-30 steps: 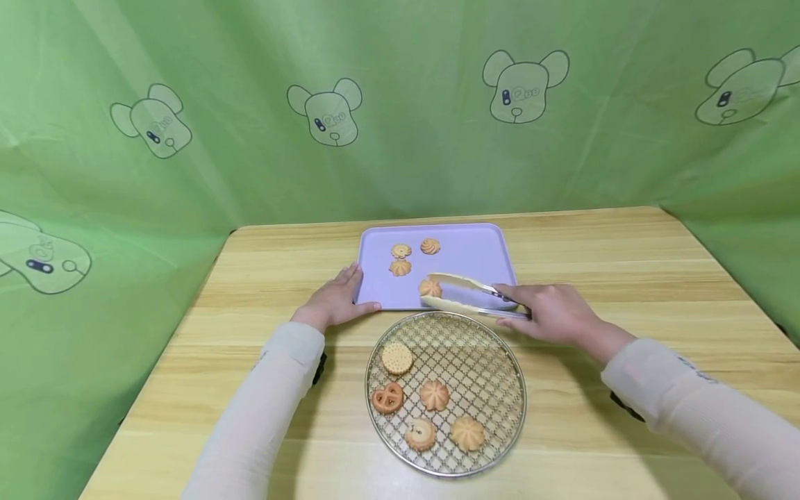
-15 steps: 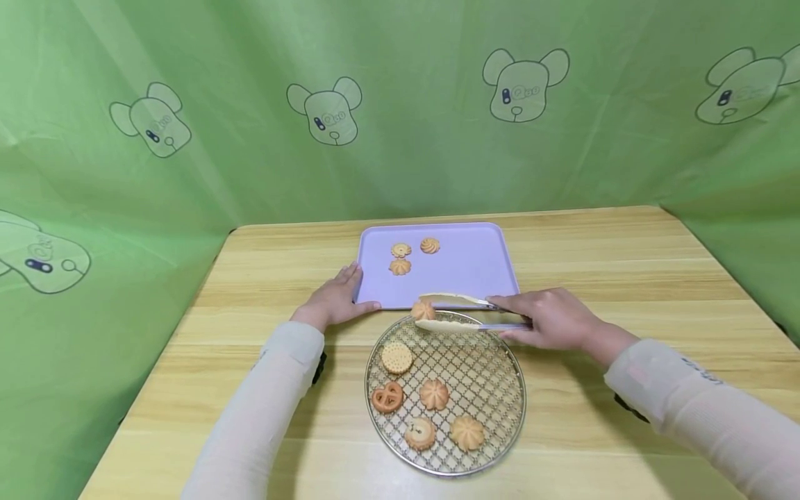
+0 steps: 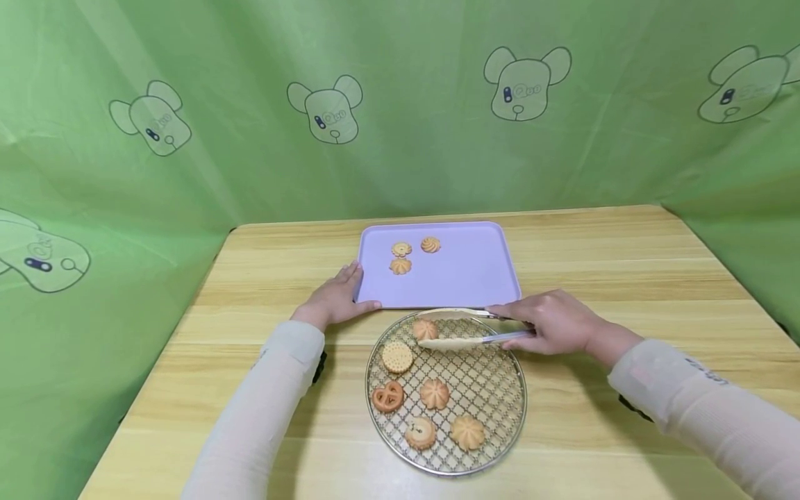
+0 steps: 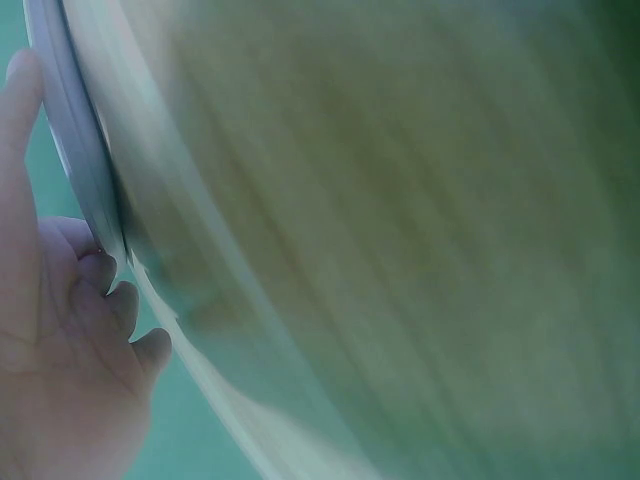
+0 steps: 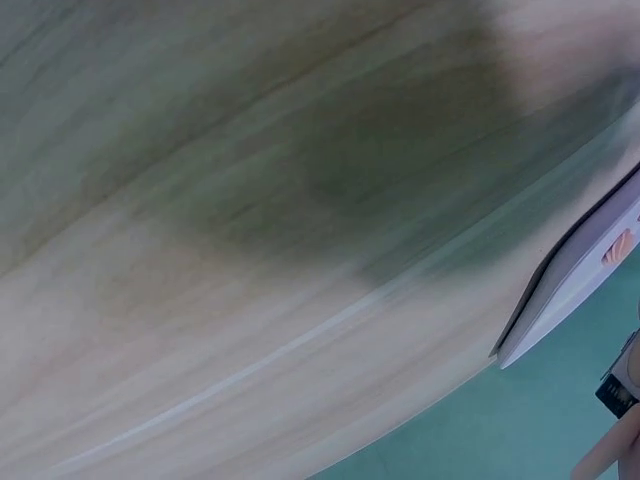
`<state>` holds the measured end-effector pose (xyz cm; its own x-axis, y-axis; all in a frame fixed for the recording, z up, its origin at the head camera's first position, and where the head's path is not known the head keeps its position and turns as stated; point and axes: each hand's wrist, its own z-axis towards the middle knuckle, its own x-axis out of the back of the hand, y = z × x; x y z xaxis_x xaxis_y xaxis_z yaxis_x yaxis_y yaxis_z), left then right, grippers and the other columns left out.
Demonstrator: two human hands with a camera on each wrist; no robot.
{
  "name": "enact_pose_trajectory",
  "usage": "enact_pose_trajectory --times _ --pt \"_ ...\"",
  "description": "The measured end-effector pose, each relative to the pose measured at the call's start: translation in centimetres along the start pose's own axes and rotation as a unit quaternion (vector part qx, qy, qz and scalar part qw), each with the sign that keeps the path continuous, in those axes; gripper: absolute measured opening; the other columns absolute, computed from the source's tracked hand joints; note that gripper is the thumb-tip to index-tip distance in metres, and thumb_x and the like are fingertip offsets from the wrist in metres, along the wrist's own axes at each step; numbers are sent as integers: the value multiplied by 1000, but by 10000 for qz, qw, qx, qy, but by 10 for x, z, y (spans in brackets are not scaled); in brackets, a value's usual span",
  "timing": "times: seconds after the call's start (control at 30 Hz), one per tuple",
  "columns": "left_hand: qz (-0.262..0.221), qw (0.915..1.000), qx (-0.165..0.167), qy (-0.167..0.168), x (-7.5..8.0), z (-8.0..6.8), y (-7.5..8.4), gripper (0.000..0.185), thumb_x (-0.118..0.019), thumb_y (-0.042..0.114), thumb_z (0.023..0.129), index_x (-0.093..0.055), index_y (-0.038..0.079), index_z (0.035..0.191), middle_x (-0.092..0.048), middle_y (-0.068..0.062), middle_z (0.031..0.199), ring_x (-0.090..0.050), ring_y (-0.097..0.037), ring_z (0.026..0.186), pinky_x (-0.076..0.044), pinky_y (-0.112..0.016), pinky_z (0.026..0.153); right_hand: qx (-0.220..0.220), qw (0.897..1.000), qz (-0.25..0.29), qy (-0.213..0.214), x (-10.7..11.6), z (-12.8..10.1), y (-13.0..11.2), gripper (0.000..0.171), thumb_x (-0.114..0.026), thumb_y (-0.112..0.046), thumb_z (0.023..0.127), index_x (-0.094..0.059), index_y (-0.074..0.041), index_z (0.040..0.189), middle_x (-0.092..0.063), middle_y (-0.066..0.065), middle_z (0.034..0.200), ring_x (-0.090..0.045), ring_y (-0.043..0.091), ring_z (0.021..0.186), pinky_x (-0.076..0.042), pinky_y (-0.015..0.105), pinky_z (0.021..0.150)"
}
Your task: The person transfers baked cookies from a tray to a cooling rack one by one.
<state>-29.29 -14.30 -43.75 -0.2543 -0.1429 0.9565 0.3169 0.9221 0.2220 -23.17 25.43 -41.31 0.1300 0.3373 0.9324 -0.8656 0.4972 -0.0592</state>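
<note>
My right hand [image 3: 556,323] grips a pair of tongs [image 3: 459,342] with pale tips. Between those tips is a fluted round cookie [image 3: 425,329], over the far part of a round wire rack [image 3: 487,382]. At the near left corner of the lilac tray [image 3: 469,267], my left hand [image 3: 334,300] rests with fingers along the side and thumb at the front edge. The left wrist view shows this hand [image 4: 70,330] against the tray's rim [image 4: 75,120]. Only a sliver of the tongs hand [image 5: 610,445] enters the right wrist view.
Three cookies lie on the tray, one a swirl [image 3: 430,244]. The rack bears a round dotted biscuit [image 3: 397,357], a pretzel-shaped cookie [image 3: 387,397] and several others, including a fluted one [image 3: 467,432]. Beneath is a wooden table [image 3: 625,278], with a green curtain [image 3: 412,173] behind it.
The tongs have carried the fluted cookie from the tray's front edge toward me, over the far part of the rack. My left hand has stayed at the tray corner.
</note>
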Motion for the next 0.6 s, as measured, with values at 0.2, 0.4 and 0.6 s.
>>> enact_pose_trajectory --times 0.2,0.4,0.6 --pt "-31 10000 -27 6 2 -1 1 99 -45 68 88 -10 1 151 -3 -12 157 -7 -27 144 -12 -39 115 104 9999 -6 25 -1 -1 2 59 -79 -43 74 -66 -8 120 -73 5 94 -60 2 62 -56 29 58" --pt "-38 10000 -30 3 2 -1 2 98 -46 66 89 -10 0 151 -3 -12 157 -7 -28 144 -12 -39 115 209 9997 116 -9 -2 -1 2 59 -79 -42 75 -65 -8 122 -72 3 91 -52 -4 58 -54 26 54" --pt "-27 10000 -16 -14 2 -2 1 98 -45 67 88 -10 1 151 -3 -12 158 -6 -27 144 -12 -39 115 241 9997 86 -42 -2 -1 2 60 -78 -43 75 -65 -8 122 -72 5 94 -58 2 61 -55 29 56"
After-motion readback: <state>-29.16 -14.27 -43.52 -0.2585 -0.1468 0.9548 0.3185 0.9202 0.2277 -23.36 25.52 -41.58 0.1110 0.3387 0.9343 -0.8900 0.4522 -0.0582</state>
